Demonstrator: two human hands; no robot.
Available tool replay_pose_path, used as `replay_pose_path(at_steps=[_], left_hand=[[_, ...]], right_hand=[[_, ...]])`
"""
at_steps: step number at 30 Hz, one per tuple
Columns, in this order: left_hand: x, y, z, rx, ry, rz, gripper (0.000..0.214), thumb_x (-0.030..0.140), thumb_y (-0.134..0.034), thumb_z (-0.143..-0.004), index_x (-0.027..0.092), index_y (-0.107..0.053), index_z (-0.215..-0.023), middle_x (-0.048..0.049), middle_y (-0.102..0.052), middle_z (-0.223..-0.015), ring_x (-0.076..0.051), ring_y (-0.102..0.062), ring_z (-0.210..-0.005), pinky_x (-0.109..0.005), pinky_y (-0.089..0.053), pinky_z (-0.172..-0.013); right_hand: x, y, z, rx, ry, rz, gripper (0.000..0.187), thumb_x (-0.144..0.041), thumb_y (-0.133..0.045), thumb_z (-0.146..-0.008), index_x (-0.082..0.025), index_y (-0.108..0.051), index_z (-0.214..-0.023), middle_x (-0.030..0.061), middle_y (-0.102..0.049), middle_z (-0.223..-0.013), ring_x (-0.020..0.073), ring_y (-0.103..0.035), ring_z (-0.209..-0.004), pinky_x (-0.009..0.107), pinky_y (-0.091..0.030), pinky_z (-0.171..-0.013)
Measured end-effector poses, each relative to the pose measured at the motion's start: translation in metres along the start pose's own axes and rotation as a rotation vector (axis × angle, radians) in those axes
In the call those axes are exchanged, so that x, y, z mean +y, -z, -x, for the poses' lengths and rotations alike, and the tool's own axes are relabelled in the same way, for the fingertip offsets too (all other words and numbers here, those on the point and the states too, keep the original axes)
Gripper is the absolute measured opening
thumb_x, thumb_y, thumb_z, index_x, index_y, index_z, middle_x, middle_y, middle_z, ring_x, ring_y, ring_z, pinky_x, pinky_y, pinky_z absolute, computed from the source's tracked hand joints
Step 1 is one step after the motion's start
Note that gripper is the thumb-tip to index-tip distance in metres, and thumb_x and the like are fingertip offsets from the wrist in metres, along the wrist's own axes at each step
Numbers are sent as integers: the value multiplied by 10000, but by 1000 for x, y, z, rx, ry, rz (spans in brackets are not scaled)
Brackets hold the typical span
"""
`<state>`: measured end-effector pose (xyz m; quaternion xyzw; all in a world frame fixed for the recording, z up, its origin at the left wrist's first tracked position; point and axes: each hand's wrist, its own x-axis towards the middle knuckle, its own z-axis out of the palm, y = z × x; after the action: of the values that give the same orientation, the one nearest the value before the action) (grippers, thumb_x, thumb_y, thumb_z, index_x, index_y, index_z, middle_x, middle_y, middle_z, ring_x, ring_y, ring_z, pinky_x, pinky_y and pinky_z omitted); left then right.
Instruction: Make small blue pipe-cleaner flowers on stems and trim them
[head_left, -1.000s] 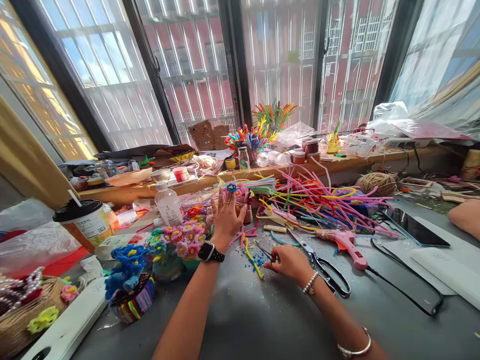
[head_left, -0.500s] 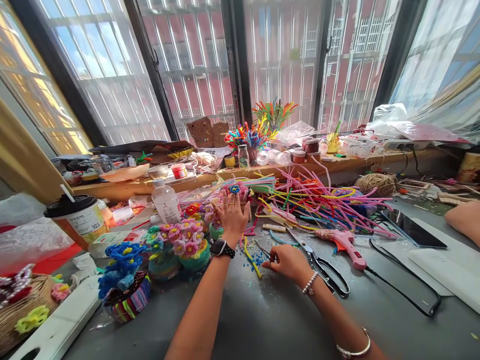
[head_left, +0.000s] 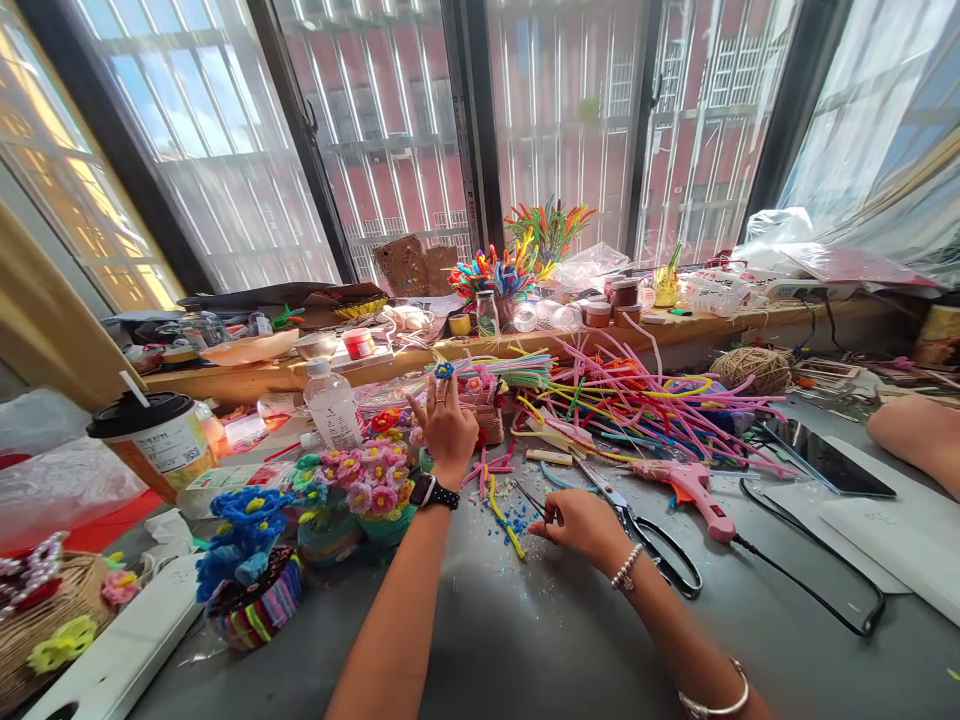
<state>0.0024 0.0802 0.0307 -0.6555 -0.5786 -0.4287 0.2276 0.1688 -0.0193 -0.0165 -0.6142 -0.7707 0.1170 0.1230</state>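
My left hand (head_left: 448, 425) is raised over the table, back toward me and fingers spread. A small blue flower with a yellow centre (head_left: 444, 370) sits at one of its fingers; I cannot tell how it is fixed there. My right hand (head_left: 577, 525) rests low on the table, closed around slim dark tweezers (head_left: 532, 495), tips apart. Beside the tips are a yellow pipe cleaner (head_left: 501, 515) and scattered blue bits (head_left: 517, 522). Black-handled scissors (head_left: 660, 550) lie right of this hand. Potted pink flowers (head_left: 371, 470) stand left of my left wrist.
A pink glue gun (head_left: 701, 495) with its cord, a phone (head_left: 825, 455) and another person's arm (head_left: 911, 430) are at the right. Pipe cleaners (head_left: 645, 400) heap at the back. A bottle (head_left: 330, 405), cup (head_left: 154, 440) and blue-flower pot (head_left: 251, 600) stand left.
My left hand has moved left and slightly up, and the blue flower has gone with it. The right hand and tweezers are nearly still. The other person's arm has shifted slightly inward.
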Motion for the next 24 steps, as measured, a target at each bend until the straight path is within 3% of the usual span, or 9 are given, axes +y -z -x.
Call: replay_pose_path(at_steps=[8, 15, 21, 24], left_hand=[[1, -16, 12, -199, -92, -90, 524, 77, -333, -696, 142, -392, -1213, -109, -462, -1215, -259, -230, -1224, -555, 94, -966], [4, -14, 10, -163, 2, -81, 512, 101, -320, -726, 166, -363, -1232, -113, -494, -1183, -249, -263, -1212, -560, 71, -963], [9, -11, 5, -215, 125, -82, 486, 152, -337, -736, 172, -384, -1220, -106, -588, -1059, -223, -325, -1181, -506, -5, -994], [10, -10, 5, -220, 109, -91, 488, 159, -354, -728, 183, -393, -1214, -105, -566, -1095, -231, -321, -1183, -514, 1, -987]], right_hand=[[1, 1, 0, -7, -7, 23, 300, -479, -512, -706, -199, -620, -703, 49, -643, -738, 194, -578, -706, 232, -287, -493], [2, -1, -1, -16, -14, 31, 295, -476, -509, -708, -203, -620, -709, 47, -642, -743, 191, -580, -708, 231, -301, -497], [3, -3, -2, -24, -14, 46, 293, -478, -504, -709, -209, -621, -717, 41, -637, -737, 189, -576, -700, 228, -319, -503], [3, -4, -2, -36, -5, 46, 282, -468, -507, -709, -212, -622, -735, 38, -635, -740, 181, -575, -692, 228, -326, -510]])
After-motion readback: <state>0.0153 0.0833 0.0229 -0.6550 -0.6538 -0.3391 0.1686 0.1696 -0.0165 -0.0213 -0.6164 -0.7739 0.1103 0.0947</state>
